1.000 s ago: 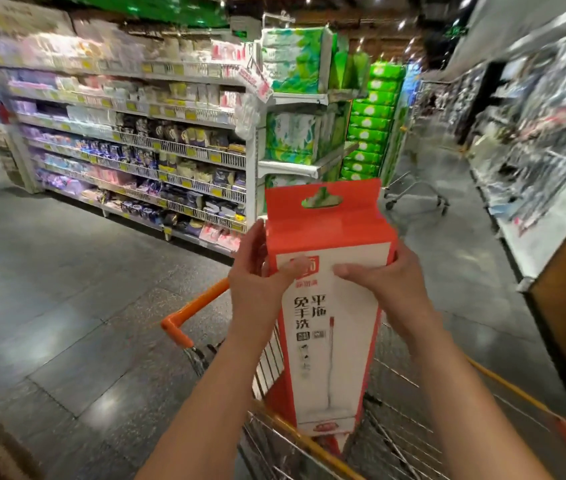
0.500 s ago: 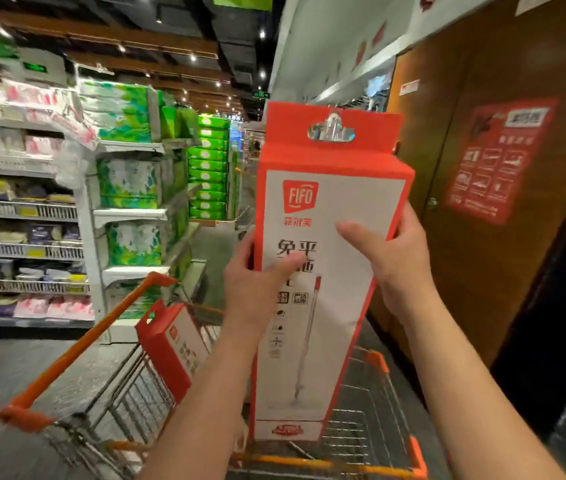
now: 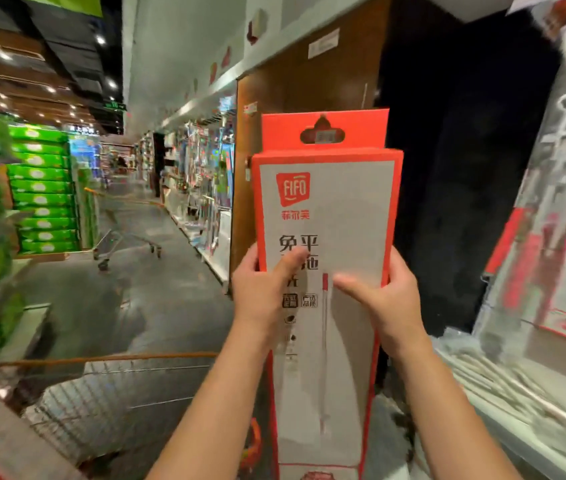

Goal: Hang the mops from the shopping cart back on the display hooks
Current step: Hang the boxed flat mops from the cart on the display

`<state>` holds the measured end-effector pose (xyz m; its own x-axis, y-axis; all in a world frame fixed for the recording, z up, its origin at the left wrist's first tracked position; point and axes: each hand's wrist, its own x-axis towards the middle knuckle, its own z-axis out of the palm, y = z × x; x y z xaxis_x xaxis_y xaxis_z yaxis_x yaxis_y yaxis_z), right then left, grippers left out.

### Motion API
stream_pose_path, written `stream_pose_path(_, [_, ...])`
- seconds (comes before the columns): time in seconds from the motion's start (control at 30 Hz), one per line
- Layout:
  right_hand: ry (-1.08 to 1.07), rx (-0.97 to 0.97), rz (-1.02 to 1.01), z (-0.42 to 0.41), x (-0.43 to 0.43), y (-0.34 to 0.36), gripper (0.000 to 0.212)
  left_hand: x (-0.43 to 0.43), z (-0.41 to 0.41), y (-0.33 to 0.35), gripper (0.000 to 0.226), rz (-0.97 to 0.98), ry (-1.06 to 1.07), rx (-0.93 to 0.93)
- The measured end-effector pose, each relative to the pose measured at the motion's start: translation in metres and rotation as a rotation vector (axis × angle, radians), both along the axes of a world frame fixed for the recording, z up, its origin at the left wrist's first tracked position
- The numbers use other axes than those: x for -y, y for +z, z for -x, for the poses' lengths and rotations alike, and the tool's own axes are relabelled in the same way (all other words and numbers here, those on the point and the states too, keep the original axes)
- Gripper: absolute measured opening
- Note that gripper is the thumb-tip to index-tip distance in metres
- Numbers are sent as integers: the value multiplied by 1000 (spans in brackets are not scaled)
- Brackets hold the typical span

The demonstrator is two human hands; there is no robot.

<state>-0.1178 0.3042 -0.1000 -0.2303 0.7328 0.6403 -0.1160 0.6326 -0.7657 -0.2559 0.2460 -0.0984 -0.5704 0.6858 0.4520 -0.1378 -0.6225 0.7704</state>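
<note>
Mop box [image 3: 326, 209]: red "FIFO" logo, black Chinese characters below, mop drawing down the white front; red hang tab on top; held upright before a brown panel [image 3: 309, 81], right of the shopping cart [image 3: 101, 386]; left hand [image 3: 260, 292] grips the left edge, right hand [image 3: 389, 299] the right edge, both thumbs across the front.

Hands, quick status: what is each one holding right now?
Left hand: grips the mop box by its left edge, thumb on the front.
Right hand: grips the same box by its right edge, thumb on the front.
</note>
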Motion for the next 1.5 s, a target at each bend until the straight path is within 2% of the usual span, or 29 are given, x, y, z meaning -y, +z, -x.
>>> stream_pose_path(0.13, [-121, -92, 24, -87, -22, 4, 78, -36, -75, -5, 50, 18, -186, -125])
stream_pose_path(0.23, [-199, -113, 42, -142, -40, 2, 82, -61, -128, -20, 58, 82, -296, -184])
stream_pose_path(0.27, [-225, -112, 45, -158, -45, 1, 85, -68, -146, -23, 57, 102, -329, -167])
stream_pose_path(0.33, [-268, -115, 64, -187, -53, -2, 90, -83, -178, -28, 40, 107, -385, -86])
stream_pose_path(0.43, [-319, -107, 87, -225, -62, -5, 86, -100, -215, -28, 19, 93, -456, -9])
stream_pose_path(0.57, [-359, -91, 144, -267, -71, -12, 49, -124, -251, -27, 22, 106, -504, -58])
stream_pose_path(0.6, [-376, -92, 154, -275, -73, -14, 47, -130, -258, -27, 23, 108, -516, -78])
stream_pose_path(0.7, [-441, -115, 155, -291, -84, -14, 63, -151, -274, -27, 22, 129, -552, -111])
stream_pose_path(1.03, [-557, -186, 160, -308, -159, -18, 62, -243, -301, -34, 27, 185, -718, -68])
stream_pose_path(1.17, [-603, -206, 148, -308, -202, -18, 47, -296, -300, -28, 23, 179, -780, -83])
stream_pose_path(1.3, [-631, -254, 125, -302, -249, -8, 59, -353, -299, -16, 23, 166, -829, -125])
stream_pose_path(1.5, [-691, -296, 109, -306, -306, 10, 54, -428, -305, 4, 24, 152, -944, -174])
